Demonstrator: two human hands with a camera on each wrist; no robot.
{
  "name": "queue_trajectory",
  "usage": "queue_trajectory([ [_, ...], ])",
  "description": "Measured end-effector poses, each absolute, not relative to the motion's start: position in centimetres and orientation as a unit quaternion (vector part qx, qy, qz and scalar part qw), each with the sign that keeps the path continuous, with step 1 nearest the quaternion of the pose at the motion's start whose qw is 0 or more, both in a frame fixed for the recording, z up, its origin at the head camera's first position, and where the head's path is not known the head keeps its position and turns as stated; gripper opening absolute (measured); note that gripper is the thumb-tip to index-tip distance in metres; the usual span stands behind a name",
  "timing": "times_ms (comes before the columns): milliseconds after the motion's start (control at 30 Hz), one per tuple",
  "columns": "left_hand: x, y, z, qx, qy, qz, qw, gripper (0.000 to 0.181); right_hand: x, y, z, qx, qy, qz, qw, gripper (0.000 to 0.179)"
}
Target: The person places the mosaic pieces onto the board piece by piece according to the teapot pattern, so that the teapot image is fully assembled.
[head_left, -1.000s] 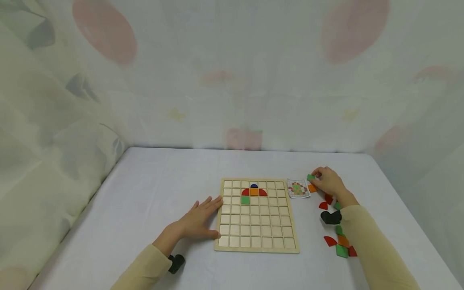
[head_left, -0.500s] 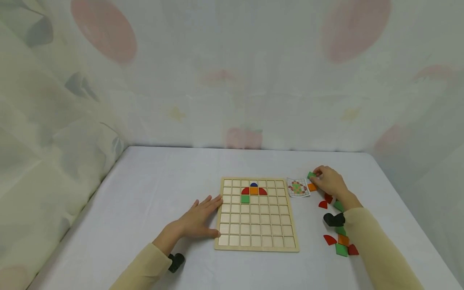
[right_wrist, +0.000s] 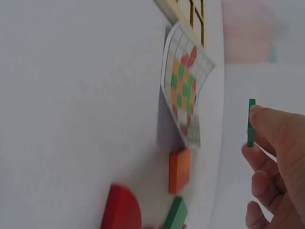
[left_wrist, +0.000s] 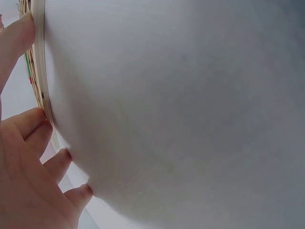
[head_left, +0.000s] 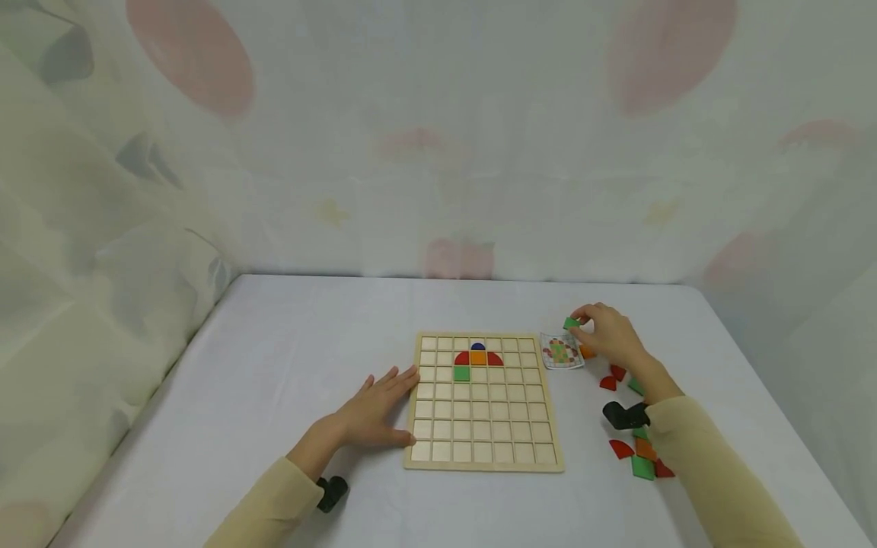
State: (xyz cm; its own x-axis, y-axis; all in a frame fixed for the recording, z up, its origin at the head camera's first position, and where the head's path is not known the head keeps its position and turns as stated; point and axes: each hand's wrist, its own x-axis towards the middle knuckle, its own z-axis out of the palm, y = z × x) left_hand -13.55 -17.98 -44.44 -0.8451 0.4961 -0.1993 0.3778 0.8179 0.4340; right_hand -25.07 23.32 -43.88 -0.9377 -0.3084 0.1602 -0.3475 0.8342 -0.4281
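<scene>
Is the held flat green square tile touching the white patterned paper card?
Apart: the right wrist view shows pale background between the green tile and the card.

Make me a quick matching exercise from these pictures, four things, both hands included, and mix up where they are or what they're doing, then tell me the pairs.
1. Left hand
2. Right hand
3. Pattern card
4. Blue half-circle piece

A. Just above an orange square in the head view
B. Pinching a green tile
C. Touching the left edge of the wooden grid board
D. Beside the board's upper right corner

Pairs: 1-C, 2-B, 3-D, 4-A
</scene>
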Motion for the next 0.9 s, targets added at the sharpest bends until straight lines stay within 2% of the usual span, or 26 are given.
queue_trajectory([
  [367,-13.4,-18.0,-44.5,0.23,0.941,0.196,0.152,0.09,-23.5,18.1,-43.9,0.224,-0.938,0.261,0.041,0.023],
  [900,-13.3,-18.1,-44.3,0.229,0.94,0.201,0.151,0.09,-20.9,12.0,-44.6,0.286,-0.933,0.211,0.065,0.022],
])
